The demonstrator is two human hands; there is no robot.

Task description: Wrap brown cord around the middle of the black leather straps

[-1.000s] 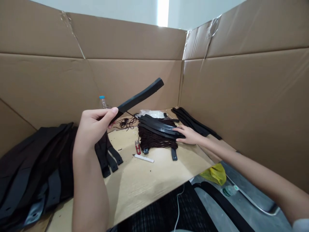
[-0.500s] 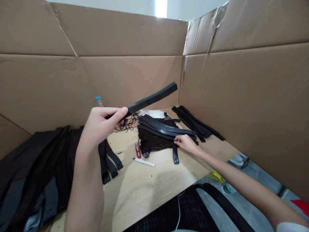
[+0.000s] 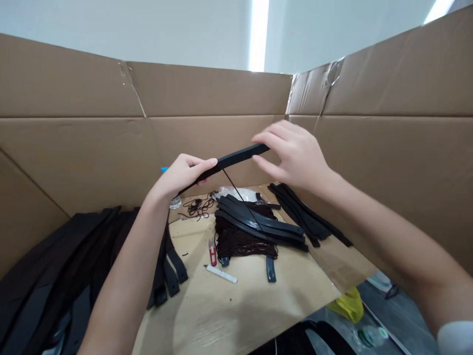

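My left hand (image 3: 188,172) is closed on a curved black strip (image 3: 238,157), thumb on top, holding it raised above the table. At the strip's far end is my right hand (image 3: 290,150), slightly blurred, thumb and fingers apart around the tip; whether it touches is unclear. A thin dark cord (image 3: 236,190) runs from the strip down toward a bundle of dark brown cord (image 3: 236,242). Several glossy black strips (image 3: 258,219) lie across that bundle, and a strip end (image 3: 271,270) pokes out in front of it.
Red thread snips (image 3: 212,254) and a white pen-like tool (image 3: 221,274) lie on the wooden table (image 3: 192,315). Dark strips are heaped at left (image 3: 84,251), and more strips (image 3: 299,212) lie at back right. Cardboard walls (image 3: 221,96) enclose the table. Loose cord (image 3: 197,206) sits behind.
My right hand has left the cord bundle and risen to the far end of the held strip. Cord now stretches from strip to bundle. The view has tilted upward.
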